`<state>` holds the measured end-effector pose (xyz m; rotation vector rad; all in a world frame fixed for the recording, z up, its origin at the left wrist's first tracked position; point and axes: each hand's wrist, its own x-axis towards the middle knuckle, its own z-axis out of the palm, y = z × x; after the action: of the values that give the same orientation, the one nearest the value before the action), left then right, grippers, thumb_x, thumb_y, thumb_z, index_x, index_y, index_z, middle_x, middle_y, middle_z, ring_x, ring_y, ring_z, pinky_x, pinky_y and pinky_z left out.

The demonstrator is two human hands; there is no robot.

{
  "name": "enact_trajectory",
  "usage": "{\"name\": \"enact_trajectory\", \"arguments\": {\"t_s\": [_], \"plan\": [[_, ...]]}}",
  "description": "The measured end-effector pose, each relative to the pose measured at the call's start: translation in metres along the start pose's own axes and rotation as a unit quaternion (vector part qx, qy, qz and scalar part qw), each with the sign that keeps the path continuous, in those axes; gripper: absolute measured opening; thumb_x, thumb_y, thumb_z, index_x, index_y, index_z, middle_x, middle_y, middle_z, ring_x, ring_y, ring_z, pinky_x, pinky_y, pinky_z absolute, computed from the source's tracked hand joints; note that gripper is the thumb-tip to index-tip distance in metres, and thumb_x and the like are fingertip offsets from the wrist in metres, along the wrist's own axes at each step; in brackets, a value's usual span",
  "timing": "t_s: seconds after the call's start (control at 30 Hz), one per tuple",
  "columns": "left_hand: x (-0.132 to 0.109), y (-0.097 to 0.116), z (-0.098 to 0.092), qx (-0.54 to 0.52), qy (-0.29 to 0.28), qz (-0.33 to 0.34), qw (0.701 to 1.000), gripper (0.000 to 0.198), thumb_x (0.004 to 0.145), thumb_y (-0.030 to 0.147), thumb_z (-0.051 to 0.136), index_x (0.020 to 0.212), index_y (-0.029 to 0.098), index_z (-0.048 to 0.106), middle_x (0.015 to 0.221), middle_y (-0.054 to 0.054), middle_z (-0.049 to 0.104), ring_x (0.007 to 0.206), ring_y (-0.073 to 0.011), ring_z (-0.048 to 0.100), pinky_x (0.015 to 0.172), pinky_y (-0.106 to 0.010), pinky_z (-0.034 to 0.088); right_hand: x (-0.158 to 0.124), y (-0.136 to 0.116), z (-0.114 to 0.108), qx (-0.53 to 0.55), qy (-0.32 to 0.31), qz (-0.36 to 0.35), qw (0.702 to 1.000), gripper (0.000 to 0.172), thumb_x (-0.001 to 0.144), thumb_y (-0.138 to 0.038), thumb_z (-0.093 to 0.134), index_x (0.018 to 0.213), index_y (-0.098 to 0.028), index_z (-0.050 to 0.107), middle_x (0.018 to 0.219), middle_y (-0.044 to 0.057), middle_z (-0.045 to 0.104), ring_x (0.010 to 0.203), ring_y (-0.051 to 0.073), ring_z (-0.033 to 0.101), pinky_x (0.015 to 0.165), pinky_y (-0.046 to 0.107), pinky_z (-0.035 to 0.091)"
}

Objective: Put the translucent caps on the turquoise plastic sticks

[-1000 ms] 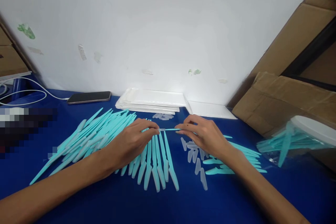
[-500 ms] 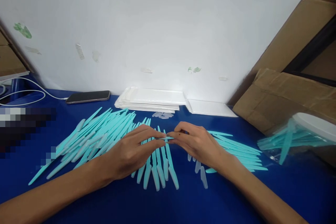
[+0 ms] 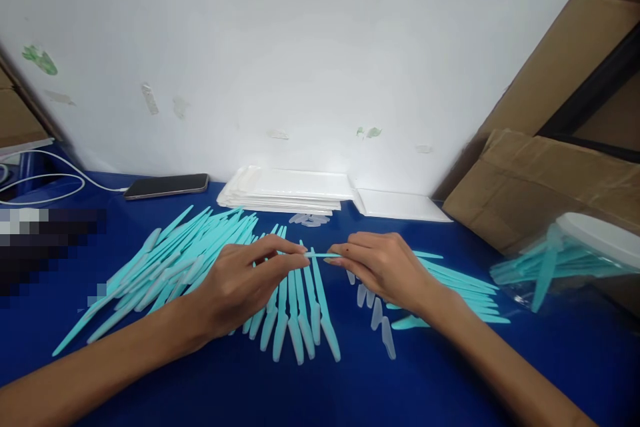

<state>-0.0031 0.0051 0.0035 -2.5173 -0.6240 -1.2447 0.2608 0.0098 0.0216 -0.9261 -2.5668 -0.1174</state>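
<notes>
One teal stick [image 3: 320, 255] is held level, its ends pinched in the grip of the left hand [image 3: 240, 287] and the right hand [image 3: 387, 267], above laid-out sticks [image 3: 300, 320] and clear caps [image 3: 379, 313] on the blue counter [image 3: 425, 380].

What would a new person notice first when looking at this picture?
The many teal sticks spread over the blue table, fanned out on the left and lined up at the centre, stand out first. Above that row, the left hand and the right hand pinch a single stick between their fingertips. Small clear caps lie beside the right hand.
</notes>
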Motion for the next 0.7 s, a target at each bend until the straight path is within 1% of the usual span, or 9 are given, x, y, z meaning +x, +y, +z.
{"name": "enact_trajectory", "arguments": {"t_s": [0.1,0.2,0.23,0.3,0.37,0.43,0.5,0.7], "plan": [[0.001,0.004,-0.001,-0.008,-0.024,0.027,0.999,0.029,0.09,0.003,0.06,0.113,0.02,0.063,0.098,-0.004,0.077,0.048,-0.0061,0.061,0.04,-0.02,0.042,-0.001,0.006,-0.001,-0.028,0.01,0.01,1.0,0.031,0.105,-0.038,0.047,0.115,-0.022,0.072,0.084,0.005,0.073,0.074,0.019,0.063,0.06,0.031,0.043],[0.003,0.008,-0.001,-0.002,-0.049,0.081,0.996,0.032,0.089,0.003,0.061,0.118,0.017,0.061,0.105,-0.008,0.078,0.054,-0.0097,0.067,0.043,-0.022,0.049,-0.001,0.014,-0.005,-0.094,0.052,-0.001,0.994,0.025,0.102,-0.03,0.055,0.116,-0.022,0.073,0.1,0.009,0.072,0.091,0.024,0.06,0.075,0.037,0.046],[0.003,0.01,-0.001,-0.002,-0.058,0.096,0.994,0.033,0.089,0.005,0.061,0.119,0.016,0.06,0.106,-0.008,0.078,0.056,-0.0106,0.069,0.044,-0.022,0.051,-0.001,0.016,-0.006,-0.123,0.072,-0.006,0.99,0.023,0.101,-0.026,0.055,0.115,-0.023,0.073,0.102,0.01,0.069,0.092,0.025,0.058,0.076,0.038,0.045],[0.003,0.011,-0.001,-0.008,-0.072,0.109,0.991,0.031,0.09,0.008,0.06,0.121,0.014,0.06,0.105,-0.009,0.078,0.064,-0.0136,0.073,0.048,-0.024,0.057,-0.001,0.018,-0.007,-0.181,0.101,-0.018,0.978,0.023,0.1,-0.021,0.055,0.111,-0.025,0.075,0.094,0.01,0.064,0.083,0.023,0.053,0.073,0.037,0.041],[0.003,0.011,-0.001,-0.012,-0.074,0.1,0.992,0.031,0.091,0.008,0.056,0.121,0.012,0.06,0.101,-0.009,0.078,0.076,-0.0171,0.075,0.056,-0.027,0.061,0.0,0.017,-0.007,-0.221,0.106,-0.036,0.969,0.026,0.1,-0.015,0.053,0.11,-0.026,0.075,0.084,0.006,0.058,0.073,0.02,0.046,0.07,0.035,0.037],[0.001,0.007,0.0,-0.013,-0.072,0.084,0.994,0.033,0.089,0.005,0.054,0.121,0.012,0.061,0.099,-0.011,0.077,0.084,-0.0195,0.075,0.06,-0.03,0.062,0.0,0.016,-0.005,-0.233,0.091,-0.062,0.966,0.03,0.101,-0.01,0.05,0.113,-0.026,0.072,0.082,0.004,0.057,0.072,0.018,0.044,0.074,0.037,0.037],[0.0,0.003,0.0,-0.017,-0.071,0.071,0.995,0.034,0.088,0.003,0.054,0.12,0.012,0.061,0.098,-0.012,0.075,0.086,-0.0206,0.073,0.061,-0.031,0.061,-0.001,0.015,-0.003,-0.233,0.083,-0.076,0.966,0.034,0.101,-0.006,0.046,0.115,-0.025,0.07,0.083,0.003,0.057,0.075,0.018,0.046,0.079,0.038,0.037],[0.001,0.001,0.0,-0.017,-0.086,0.049,0.995,0.03,0.087,0.001,0.055,0.114,0.012,0.061,0.096,-0.011,0.071,0.085,-0.0219,0.068,0.058,-0.031,0.056,0.0,0.013,0.001,-0.191,0.053,-0.095,0.976,0.029,0.102,-0.01,0.047,0.116,-0.023,0.069,0.085,0.003,0.06,0.08,0.019,0.05,0.084,0.039,0.038]]}}
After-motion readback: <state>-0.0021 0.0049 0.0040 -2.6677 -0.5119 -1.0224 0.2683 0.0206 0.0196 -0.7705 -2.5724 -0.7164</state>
